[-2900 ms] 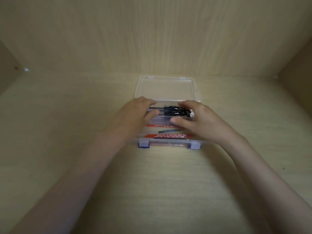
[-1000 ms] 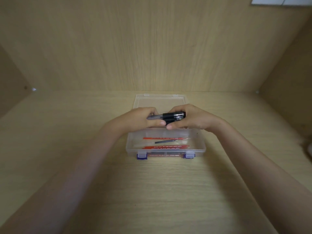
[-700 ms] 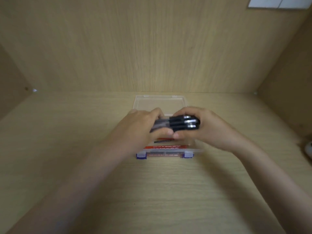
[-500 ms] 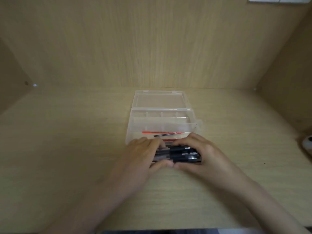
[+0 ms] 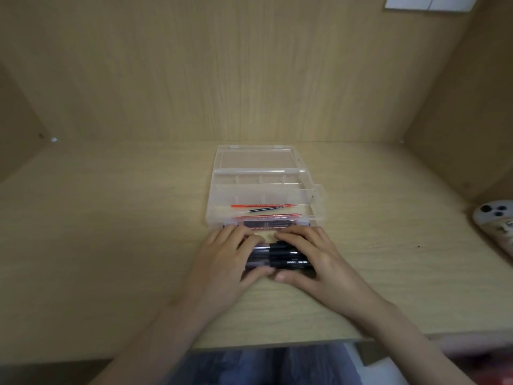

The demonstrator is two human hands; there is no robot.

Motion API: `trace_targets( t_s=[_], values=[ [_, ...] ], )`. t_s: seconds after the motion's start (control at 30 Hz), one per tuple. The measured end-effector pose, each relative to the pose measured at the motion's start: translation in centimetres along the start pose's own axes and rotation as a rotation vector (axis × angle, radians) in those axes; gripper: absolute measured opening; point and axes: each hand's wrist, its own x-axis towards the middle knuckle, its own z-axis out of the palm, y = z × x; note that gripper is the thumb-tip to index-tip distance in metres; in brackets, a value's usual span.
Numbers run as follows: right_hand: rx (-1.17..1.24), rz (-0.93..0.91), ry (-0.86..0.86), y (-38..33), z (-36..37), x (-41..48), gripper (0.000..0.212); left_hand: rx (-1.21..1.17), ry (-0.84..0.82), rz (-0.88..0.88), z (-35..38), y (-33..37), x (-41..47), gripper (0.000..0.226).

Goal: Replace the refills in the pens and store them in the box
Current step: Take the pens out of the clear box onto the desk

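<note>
A bundle of black pens (image 5: 280, 259) lies on the wooden desk just in front of the clear plastic box (image 5: 311, 195). My left hand (image 5: 224, 262) grips the bundle's left end and my right hand (image 5: 313, 259) grips its right end, thumbs under the near side. The box stands open, its lid (image 5: 255, 158) folded back flat. Inside the front compartment lie a thin red refill (image 5: 263, 206), a dark refill (image 5: 265, 209) and a red pen (image 5: 268, 217).
The desk (image 5: 111, 245) sits in a wooden alcove with a back wall and side panels. A white controller-like object (image 5: 497, 220) lies at the right edge. The desk's front edge runs close below my wrists.
Both hands lifted the pen bundle out of the box, carried it toward me and set it down on the desk in front of the box. The camera tilted downward.
</note>
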Motion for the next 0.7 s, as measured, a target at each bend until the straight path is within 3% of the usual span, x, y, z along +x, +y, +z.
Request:
trace_targets(
  t_s=[0.17,0.4,0.57,0.7],
  values=[
    [0.005,0.025,0.014,-0.2,0.0,-0.2,0.063,-0.019,-0.021,-0.006,-0.2,0.1,-0.5,0.073],
    [-0.101,-0.001,0.011,-0.1,0.2,-0.6,0.052,-0.072,-0.071,-0.012,-0.3,0.4,-1.2,0.065],
    [-0.247,-0.002,-0.054,-0.1,0.3,-1.9,0.059,-0.1,-0.135,0.03,0.3,0.0,-1.6,0.078],
    [-0.287,0.017,-0.021,-0.5,0.2,-2.1,0.059,-0.074,-0.061,0.027,0.1,0.1,-1.3,0.066]
  ],
)
